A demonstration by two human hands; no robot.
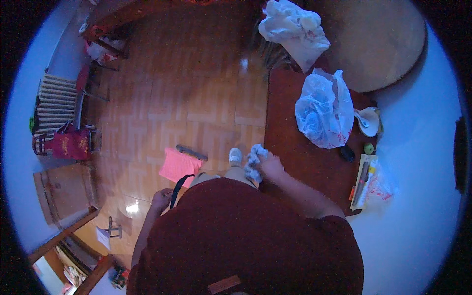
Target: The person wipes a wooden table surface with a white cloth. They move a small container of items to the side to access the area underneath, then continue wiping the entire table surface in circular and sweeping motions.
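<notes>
My right hand (272,166) is closed on a crumpled grey-and-white cloth (254,160) at the left edge of a dark red-brown tabletop (300,172). Low at my left side hangs my left hand (161,198), its fingers curled. A black strap-like band (180,189) runs close beside its fingertips; whether the hand touches it is unclear in the dim light. Beyond that, a pink cloth-like piece (180,165) with a dark grey bar (191,152) along its far edge is low down, left of my shoe (235,156).
On the tabletop are a translucent plastic bag (324,110), a dark object (347,153) and a green round item (368,148). A round board (373,44) and white bag (295,29) are at the back right. A radiator (56,103), red bag (72,143) and cardboard (64,189) line the left wall.
</notes>
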